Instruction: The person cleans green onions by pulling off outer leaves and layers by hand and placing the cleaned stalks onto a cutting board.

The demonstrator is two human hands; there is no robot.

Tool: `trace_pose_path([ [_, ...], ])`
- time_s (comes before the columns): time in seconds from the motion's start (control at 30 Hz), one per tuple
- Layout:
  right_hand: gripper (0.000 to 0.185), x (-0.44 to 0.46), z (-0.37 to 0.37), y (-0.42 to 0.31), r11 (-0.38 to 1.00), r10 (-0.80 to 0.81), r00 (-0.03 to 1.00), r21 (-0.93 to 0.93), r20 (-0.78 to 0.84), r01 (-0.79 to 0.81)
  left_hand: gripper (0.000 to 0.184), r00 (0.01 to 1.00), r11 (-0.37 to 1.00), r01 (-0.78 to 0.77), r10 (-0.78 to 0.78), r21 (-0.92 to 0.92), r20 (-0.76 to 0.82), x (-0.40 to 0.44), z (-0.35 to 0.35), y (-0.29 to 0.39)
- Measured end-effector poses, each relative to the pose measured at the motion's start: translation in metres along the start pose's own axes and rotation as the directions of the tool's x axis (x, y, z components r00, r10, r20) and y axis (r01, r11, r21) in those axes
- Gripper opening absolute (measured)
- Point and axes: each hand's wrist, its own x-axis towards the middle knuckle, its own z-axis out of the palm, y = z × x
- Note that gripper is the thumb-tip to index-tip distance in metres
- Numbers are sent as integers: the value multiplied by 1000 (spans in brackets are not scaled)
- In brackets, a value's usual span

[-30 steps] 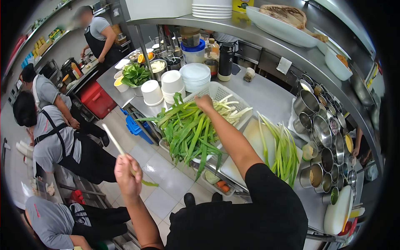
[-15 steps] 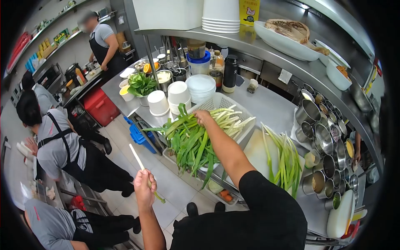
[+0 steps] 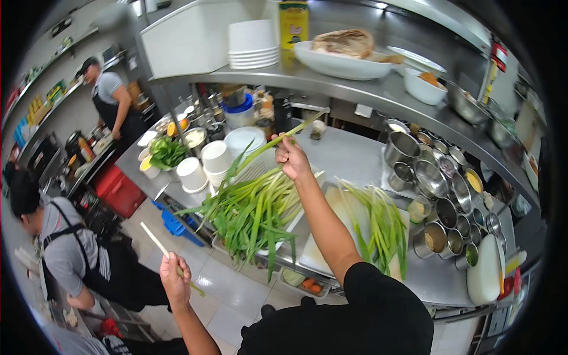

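Observation:
My left hand (image 3: 176,277) is closed around a thin, pale green onion stalk (image 3: 155,239), held over the floor; its greenish end shows below the fist. Raised above the basket, my right hand (image 3: 291,157) grips a single long green onion (image 3: 258,155), its pale end pointing up and right and its leaves trailing left. Below lies a heap of green onions (image 3: 251,207) in a white perforated basket (image 3: 320,179), leaves hanging over the front edge. More green onions (image 3: 378,228) rest on a white cutting board (image 3: 325,231) to the right.
Stacked white bowls (image 3: 214,158), plates (image 3: 245,140) and a pot of leafy greens (image 3: 167,152) stand behind the basket. Several metal containers (image 3: 432,177) crowd the right side. A steel shelf (image 3: 266,76) runs overhead. Co-workers (image 3: 77,248) stand at the left; a blue bin (image 3: 177,223) is below.
My right hand has risen from the heap, lifting one green onion out of it. My left hand still holds its stalk. The whole view has shifted.

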Motion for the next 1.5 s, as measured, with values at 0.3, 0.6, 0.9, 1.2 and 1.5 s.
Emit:
trace_pose_path([
  [0.3,22,-65,-30,-82,999,-33,999,-24,25,34,17,987,999,-8,0,48,164,16,79,2],
  [0.6,34,-140,16,-52,861,298,924,-486,239,-151,14,900,984,-29,-52,178,432,36,191,-7],
  [0.9,33,-166,40,-6,667,473,859,-716,196,-204,28,918,973,-28,-66,230,391,52,209,-51],
  [1.2,35,-187,35,45,679,394,909,-710,138,-186,17,962,954,-216,172,208,210,56,171,-69],
  [1.5,20,-191,42,56,506,355,927,-859,121,-82,17,953,963,-126,51,238,299,52,163,-71],
])
